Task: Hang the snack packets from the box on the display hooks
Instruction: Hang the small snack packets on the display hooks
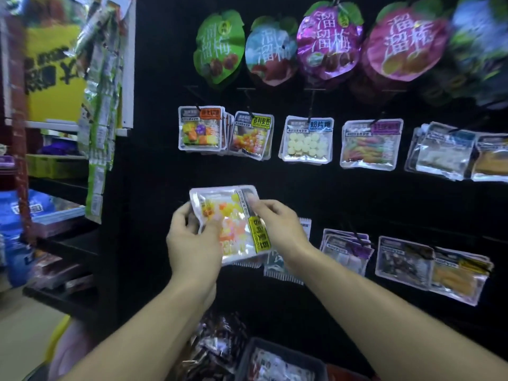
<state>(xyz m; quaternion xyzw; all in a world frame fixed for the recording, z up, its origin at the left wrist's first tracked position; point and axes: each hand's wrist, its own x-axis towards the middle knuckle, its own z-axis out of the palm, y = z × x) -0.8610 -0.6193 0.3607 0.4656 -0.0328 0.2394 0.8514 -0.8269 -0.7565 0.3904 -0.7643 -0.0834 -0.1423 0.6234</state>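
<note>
A clear snack packet (231,224) with yellow and orange candies and a yellow label is held sideways in front of the black display wall. My left hand (192,240) grips its lower left edge, and my right hand (277,224) pinches its top right edge near the label. Matching packets with the same yellow label (251,136) hang on a hook in the middle row above. At the bottom of the view stands the dark box (277,361) with more packets inside.
Round plum bags (327,39) hang along the top row. More clear packets (306,140) fill the middle row and the lower right hooks (404,259). Loose dark packets (214,345) lie left of the box. Shelves with goods (55,210) stand at the left.
</note>
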